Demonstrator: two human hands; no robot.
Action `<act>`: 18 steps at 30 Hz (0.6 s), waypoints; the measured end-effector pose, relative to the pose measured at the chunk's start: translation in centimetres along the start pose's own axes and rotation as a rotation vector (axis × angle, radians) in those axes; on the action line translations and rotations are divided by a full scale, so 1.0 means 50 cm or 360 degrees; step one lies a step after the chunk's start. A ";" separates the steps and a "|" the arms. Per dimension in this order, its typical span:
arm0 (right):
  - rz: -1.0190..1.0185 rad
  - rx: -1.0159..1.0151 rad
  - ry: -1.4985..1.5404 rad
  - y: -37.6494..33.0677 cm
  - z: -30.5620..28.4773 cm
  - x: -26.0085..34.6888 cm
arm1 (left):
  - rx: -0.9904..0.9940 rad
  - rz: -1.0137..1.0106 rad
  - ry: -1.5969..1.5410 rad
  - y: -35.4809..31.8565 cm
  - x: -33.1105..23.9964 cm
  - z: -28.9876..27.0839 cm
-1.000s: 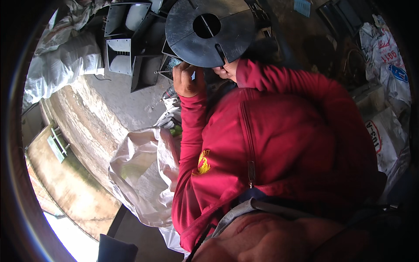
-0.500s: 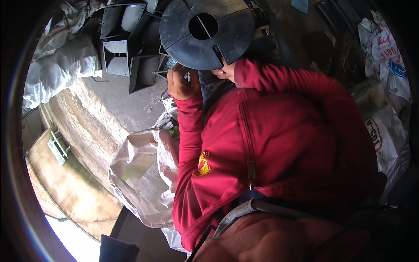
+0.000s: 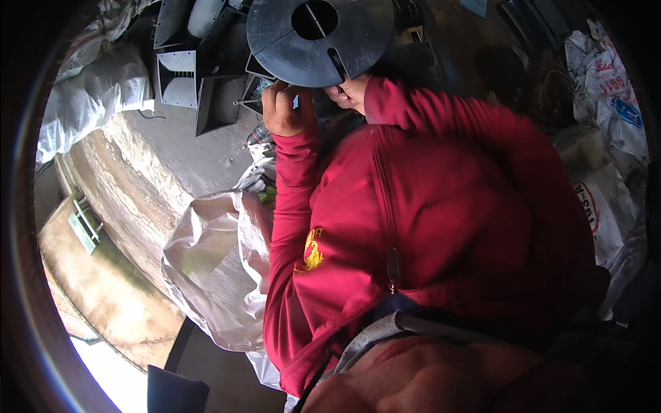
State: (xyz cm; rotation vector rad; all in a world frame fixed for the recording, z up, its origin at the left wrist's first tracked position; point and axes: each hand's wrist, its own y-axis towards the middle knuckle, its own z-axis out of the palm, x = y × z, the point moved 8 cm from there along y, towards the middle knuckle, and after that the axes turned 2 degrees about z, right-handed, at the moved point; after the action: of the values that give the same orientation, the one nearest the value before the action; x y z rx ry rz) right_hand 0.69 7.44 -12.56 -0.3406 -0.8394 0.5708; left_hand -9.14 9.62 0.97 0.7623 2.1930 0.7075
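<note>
A black round plate (image 3: 268,41) with a central hole and slots cut in from its edge is tilted before me at the top. My right hand (image 3: 350,94) is closed on its near rim beside a slot, fingers partly under it. My left hand (image 3: 282,110) is closed at the rim's left side, knuckles up, fingertips tucked below the plate. Something small and pale shows by its fingers; what it is I cannot make out. Left of that hand, a thin metal rod (image 3: 244,102) juts out over an open black box holding small bluish-grey pieces (image 3: 260,89).
Several black box-shaped housings (image 3: 219,103) lie on the concrete floor at upper left. A power drill (image 3: 257,135) rests below my left hand. An open white sack (image 3: 217,268) stands by my left arm. More white sacks (image 3: 606,89) are on the right.
The plate, both hands and the surroundings sit slightly higher and further left in the picture, as the view has shifted. Both hands stay at the plate's near rim.
</note>
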 end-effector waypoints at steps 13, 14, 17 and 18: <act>0.0081 -0.0131 0.0233 -0.031 0.027 0.051 | 0.0007 -0.0469 -0.0225 -0.025 0.011 -0.076; 0.0086 -0.0119 0.0186 -0.028 0.025 0.048 | 0.0358 -0.0343 -0.0241 -0.046 -0.004 -0.049; 0.0086 -0.0051 0.0161 -0.034 0.035 0.047 | 0.1018 0.0049 0.0005 -0.126 -0.051 0.036; 0.0079 -0.0040 0.0162 -0.037 0.037 0.049 | 0.1188 -0.0084 0.0084 -0.145 -0.042 0.052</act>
State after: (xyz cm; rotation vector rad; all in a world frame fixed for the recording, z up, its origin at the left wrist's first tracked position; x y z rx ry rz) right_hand 1.17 7.57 -9.00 -0.4112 -0.7421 0.5848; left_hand -8.19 3.91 -4.54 1.0390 2.5218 -0.1562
